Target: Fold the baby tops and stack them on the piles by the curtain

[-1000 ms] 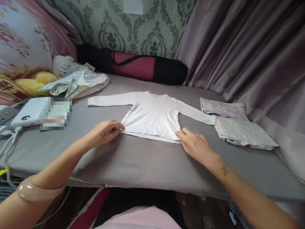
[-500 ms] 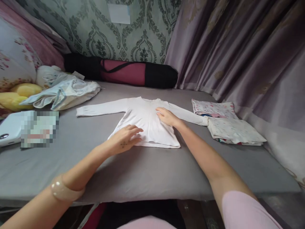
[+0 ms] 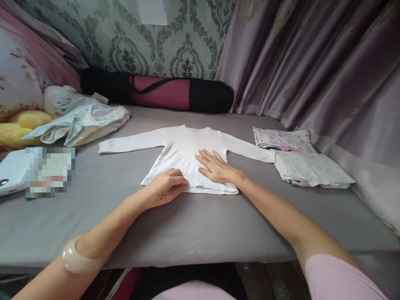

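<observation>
A small white long-sleeved shirt (image 3: 184, 146) lies spread flat on the grey bed surface (image 3: 193, 216), sleeves out to both sides. My left hand (image 3: 165, 189) rests on the shirt's lower left hem with the fingers curled down against the cloth. My right hand (image 3: 215, 166) lies flat and open on the lower middle of the shirt, fingers spread and pointing left. A pale bangle (image 3: 75, 258) sits on my left wrist.
Two folded patterned garments (image 3: 309, 168) lie at the right. A heap of pale clothes (image 3: 81, 121) and a yellow plush toy (image 3: 18, 125) sit at the left, with a white device (image 3: 11, 173) nearer. A red and black roll bag (image 3: 162, 91) lies against the wall. Curtains hang right.
My right hand slid from the shirt's upper chest down toward the hem. My left hand stayed near the lower left hem and curled slightly. The view shifted a little.
</observation>
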A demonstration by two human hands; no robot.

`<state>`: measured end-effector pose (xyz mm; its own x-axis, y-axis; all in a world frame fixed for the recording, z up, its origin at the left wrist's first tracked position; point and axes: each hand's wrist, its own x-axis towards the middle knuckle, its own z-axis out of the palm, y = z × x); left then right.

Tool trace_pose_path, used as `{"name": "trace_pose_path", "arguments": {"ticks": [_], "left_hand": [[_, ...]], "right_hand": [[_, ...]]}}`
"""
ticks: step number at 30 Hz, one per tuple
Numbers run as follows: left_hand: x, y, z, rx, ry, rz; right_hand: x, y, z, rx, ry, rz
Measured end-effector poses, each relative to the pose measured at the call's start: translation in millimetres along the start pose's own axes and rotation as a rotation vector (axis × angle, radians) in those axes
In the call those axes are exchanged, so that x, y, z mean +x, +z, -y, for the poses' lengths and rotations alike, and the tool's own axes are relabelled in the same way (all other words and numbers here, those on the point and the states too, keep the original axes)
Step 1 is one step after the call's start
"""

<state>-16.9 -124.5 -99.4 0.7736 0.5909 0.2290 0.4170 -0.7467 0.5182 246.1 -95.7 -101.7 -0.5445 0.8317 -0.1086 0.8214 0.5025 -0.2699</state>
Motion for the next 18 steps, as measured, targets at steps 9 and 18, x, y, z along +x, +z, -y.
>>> {"name": "trace_pose_path", "arguments": {"ticks": [9, 18], "left_hand": [[-4, -19, -8, -0.179, -0.083, 0.039], [-18, -45, 43, -0.213, -0.777, -0.652]], "right_hand": [[-80, -5, 46, 0.183, -0.176, 0.145], [-30, -34, 54, 0.560, -0.051, -0.012]]}}
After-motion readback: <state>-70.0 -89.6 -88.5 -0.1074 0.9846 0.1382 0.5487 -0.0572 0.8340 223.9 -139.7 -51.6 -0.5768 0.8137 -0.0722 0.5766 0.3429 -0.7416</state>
